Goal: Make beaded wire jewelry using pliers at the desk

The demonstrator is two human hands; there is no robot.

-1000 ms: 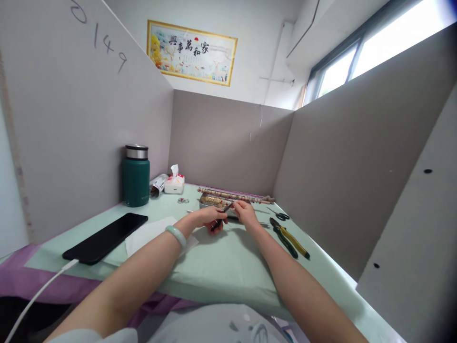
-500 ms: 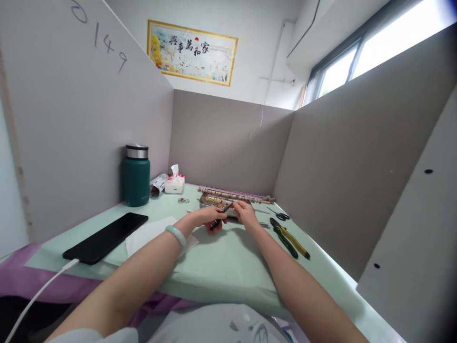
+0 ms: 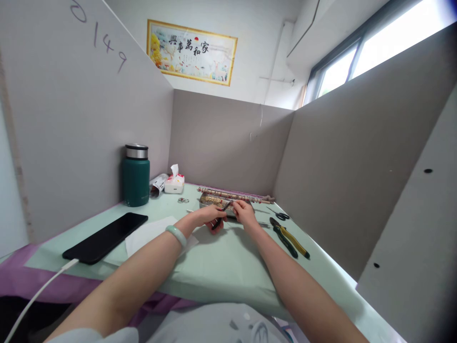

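Note:
My left hand (image 3: 209,216) is closed around small dark-handled pliers (image 3: 220,214), whose tip points up and right toward my right hand. My right hand (image 3: 244,212) pinches something tiny at the pliers' tip; I cannot make out what it is. Both hands hover just in front of a shallow metal tray (image 3: 207,198) of small beads on the pale green table (image 3: 221,267). A pale green bangle (image 3: 176,235) sits on my left wrist.
A beaded strand (image 3: 235,196) lies behind the tray. Green-and-yellow pliers (image 3: 290,237) and small scissors (image 3: 279,214) lie to the right. On the left are a black phone (image 3: 106,237) on a cable, white paper (image 3: 150,231), a green flask (image 3: 135,175), a tissue pack (image 3: 174,183). Partition walls enclose three sides.
Both hands stay almost in place; the fingers and pliers tip shift only slightly near the tray.

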